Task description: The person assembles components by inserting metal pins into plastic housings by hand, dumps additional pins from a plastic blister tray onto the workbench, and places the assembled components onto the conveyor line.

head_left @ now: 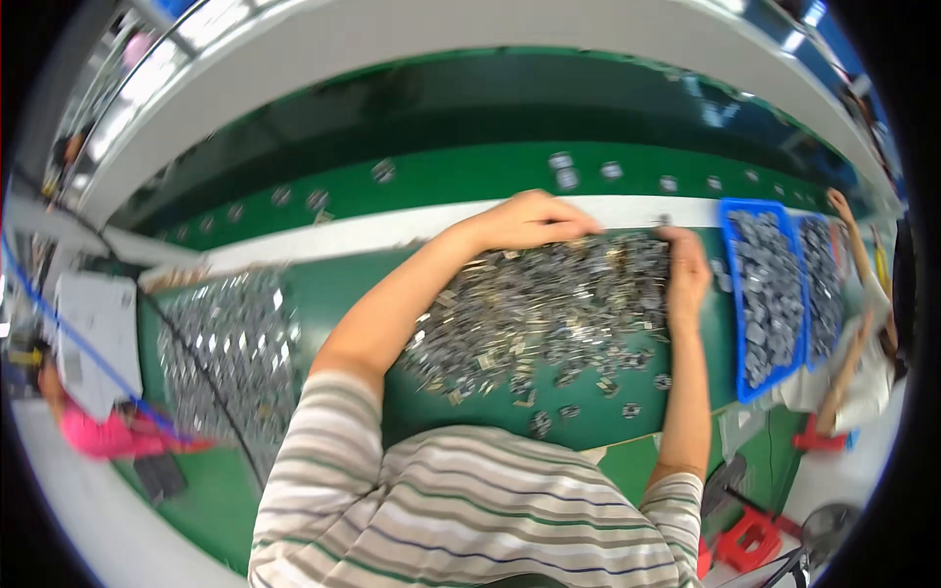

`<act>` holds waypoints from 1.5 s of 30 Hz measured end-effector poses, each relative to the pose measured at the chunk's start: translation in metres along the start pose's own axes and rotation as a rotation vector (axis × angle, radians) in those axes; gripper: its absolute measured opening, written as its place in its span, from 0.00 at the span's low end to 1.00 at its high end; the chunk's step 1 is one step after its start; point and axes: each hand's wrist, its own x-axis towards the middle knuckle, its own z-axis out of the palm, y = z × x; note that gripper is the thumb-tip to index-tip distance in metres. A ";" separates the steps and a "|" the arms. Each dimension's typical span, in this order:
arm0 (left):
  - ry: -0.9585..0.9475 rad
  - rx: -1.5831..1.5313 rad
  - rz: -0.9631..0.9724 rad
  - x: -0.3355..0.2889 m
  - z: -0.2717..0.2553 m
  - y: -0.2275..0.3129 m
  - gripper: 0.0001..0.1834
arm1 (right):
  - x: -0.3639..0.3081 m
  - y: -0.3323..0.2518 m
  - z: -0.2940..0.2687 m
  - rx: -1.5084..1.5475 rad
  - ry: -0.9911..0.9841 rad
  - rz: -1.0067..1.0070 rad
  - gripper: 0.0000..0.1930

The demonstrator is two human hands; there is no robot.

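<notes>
Striped shirt (520,510) before glinting grey-gold parts (549,304)

Markings: none legible. From my remote post I could read no lettering, number or sign on the small metallic parts (559,306) or the blue tray (753,205).

A green table (328,279) fills the middle, edged on its far side by a white ledge (372,228), with a green belt (470,162) running behind it, then a dark glossy strip (470,103) and a broad white panel (470,24) across the top. Bright lights (792,41) glow at upper right, while a blue cable (83,353) crosses a white board (98,328) at left. Below, the floor (201,505) is green with pale grey margins, and a red stool (750,539) stands at lower right.
</notes>
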 end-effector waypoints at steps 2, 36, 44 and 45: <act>-0.095 -0.029 -0.008 0.009 0.002 0.006 0.19 | 0.007 0.015 -0.005 -0.046 0.095 -0.099 0.20; 0.482 -0.141 -0.187 -0.112 -0.033 0.030 0.27 | 0.025 0.009 0.004 0.288 -0.231 0.069 0.34; 0.001 -0.026 0.048 -0.008 0.014 0.016 0.24 | 0.011 -0.012 0.015 0.264 -0.349 0.019 0.23; -0.016 -0.026 0.043 -0.006 0.019 0.015 0.25 | 0.007 -0.010 0.015 0.246 -0.375 0.045 0.21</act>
